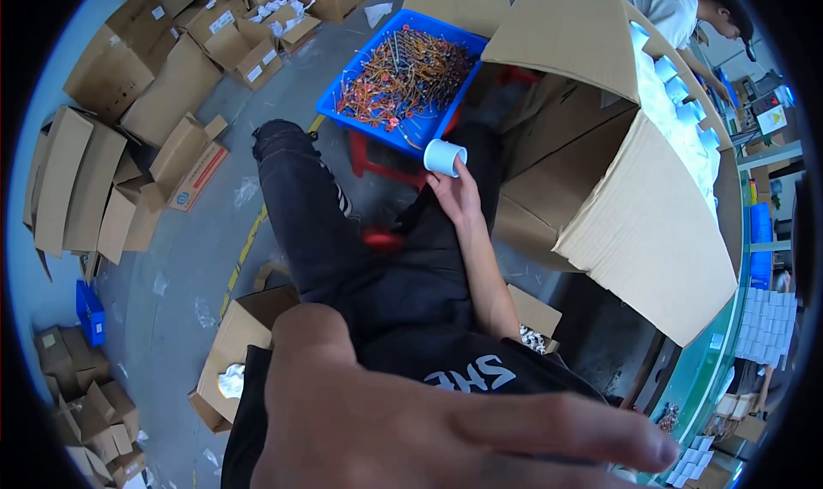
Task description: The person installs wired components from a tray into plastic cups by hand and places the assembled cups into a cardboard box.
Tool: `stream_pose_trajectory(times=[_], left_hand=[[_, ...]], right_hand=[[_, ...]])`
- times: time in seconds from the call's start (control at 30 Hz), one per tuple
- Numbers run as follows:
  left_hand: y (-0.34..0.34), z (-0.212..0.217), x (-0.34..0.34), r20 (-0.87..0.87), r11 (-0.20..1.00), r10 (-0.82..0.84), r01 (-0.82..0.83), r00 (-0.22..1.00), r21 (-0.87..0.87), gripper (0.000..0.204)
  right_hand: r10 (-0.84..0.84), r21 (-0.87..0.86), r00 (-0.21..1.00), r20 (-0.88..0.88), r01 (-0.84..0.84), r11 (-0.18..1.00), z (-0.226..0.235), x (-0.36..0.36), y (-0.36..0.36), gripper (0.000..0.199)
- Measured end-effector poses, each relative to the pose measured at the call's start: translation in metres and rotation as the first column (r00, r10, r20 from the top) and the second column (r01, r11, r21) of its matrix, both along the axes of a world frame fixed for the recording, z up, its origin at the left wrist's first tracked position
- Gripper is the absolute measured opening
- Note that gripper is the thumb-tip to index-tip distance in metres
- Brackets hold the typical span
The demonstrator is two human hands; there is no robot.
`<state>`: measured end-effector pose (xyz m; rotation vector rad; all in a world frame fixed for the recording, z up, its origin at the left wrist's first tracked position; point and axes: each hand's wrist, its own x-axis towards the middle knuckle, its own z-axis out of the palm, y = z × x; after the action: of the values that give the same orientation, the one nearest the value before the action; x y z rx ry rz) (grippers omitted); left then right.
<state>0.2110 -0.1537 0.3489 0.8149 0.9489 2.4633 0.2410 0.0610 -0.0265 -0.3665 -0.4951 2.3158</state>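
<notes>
Between the fingers of my right hand (455, 196) is a light blue, short cylindrical cup-like piece (445, 157), held tilted above my thigh. It sits close to the near right corner of a blue tray (329, 103). A tangled heap of small orange and red wired parts (403, 73) fills that tray. My left hand (377, 420) looms large at the bottom, very near the camera. One of its fingers stretches out to the right, and nothing shows in it; its other fingers are partly cut off by the lower edge.
The tray rests on a red stool (364, 156). At right stands a large cardboard box (591, 35) with flaps up; beyond it, more light blue cups (677, 89) stand in rows near a bent-over person (677, 13). Cartons (111, 69) pile up at left. Low open boxes (231, 339) flank me.
</notes>
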Motion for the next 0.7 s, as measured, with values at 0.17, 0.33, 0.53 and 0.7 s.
stream_pose_trajectory(times=[0.17, 0.33, 0.53, 0.7], left_hand=[[-0.014, -0.013, -0.01, -0.085, 0.999, -0.011, 0.008, 0.996, -0.032, 0.019], [0.004, -0.031, -0.045, -0.167, 0.996, 0.054, -0.066, 0.984, -0.066, 0.018], [-0.02, -0.057, -0.079, -0.21, 0.989, 0.071, -0.097, 0.975, -0.114, 0.017], [-0.039, -0.076, -0.114, -0.271, 0.993, 0.0, -0.033, 0.962, -0.116, 0.017]], right_hand=[[0.005, 0.011, 1.0, 0.008, -0.006, 1.0, 0.003, -0.009, 0.001, 0.037], [-0.019, -0.01, 0.995, 0.098, 0.021, 1.0, -0.002, -0.006, 0.002, 0.038], [0.005, 0.033, 0.996, 0.091, -0.008, 0.999, 0.001, -0.002, 0.004, 0.037], [-0.056, 0.06, 0.994, 0.089, 0.051, 0.997, 0.029, -0.008, -0.021, 0.041]])
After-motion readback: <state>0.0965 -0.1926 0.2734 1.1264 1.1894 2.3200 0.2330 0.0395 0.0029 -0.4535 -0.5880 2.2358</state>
